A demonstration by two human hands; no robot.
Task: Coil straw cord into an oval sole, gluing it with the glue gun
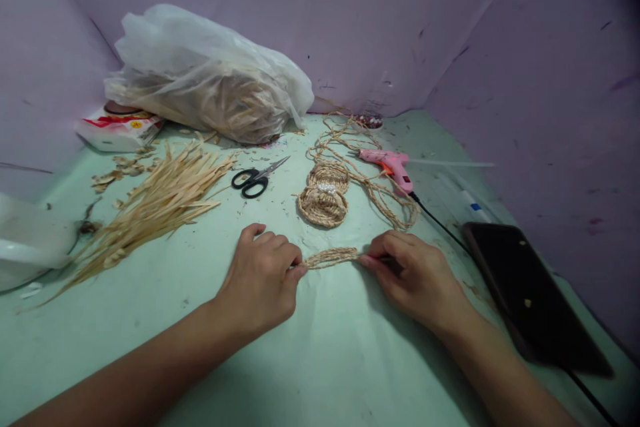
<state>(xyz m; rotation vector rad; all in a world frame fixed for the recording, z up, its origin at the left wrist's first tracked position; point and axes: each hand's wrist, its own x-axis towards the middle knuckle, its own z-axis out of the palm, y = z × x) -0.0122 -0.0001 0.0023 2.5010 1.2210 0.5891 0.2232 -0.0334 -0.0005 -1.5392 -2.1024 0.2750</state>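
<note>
Between my two hands a short bundle of looped, twisted straw cord (331,257) is stretched just above the table. My left hand (267,273) pinches its left end between thumb and forefinger. At the other end, the thumb and fingers of my right hand (407,273) are closed on the cord. Just beyond lies a coiled woven straw piece (324,210) shaped like a figure eight, with white beads across its narrow middle. A long loose length of straw cord (383,197) trails behind and to the right of it.
Black-handled scissors (257,179) and dry straw strips (165,197) lie left. A pink glue gun (393,167) with a glue stick rests right, near a dark phone-like device (530,293). A plastic bag (215,80) of fibre, a tissue pack (117,131) and a bead dish (369,123) stand behind.
</note>
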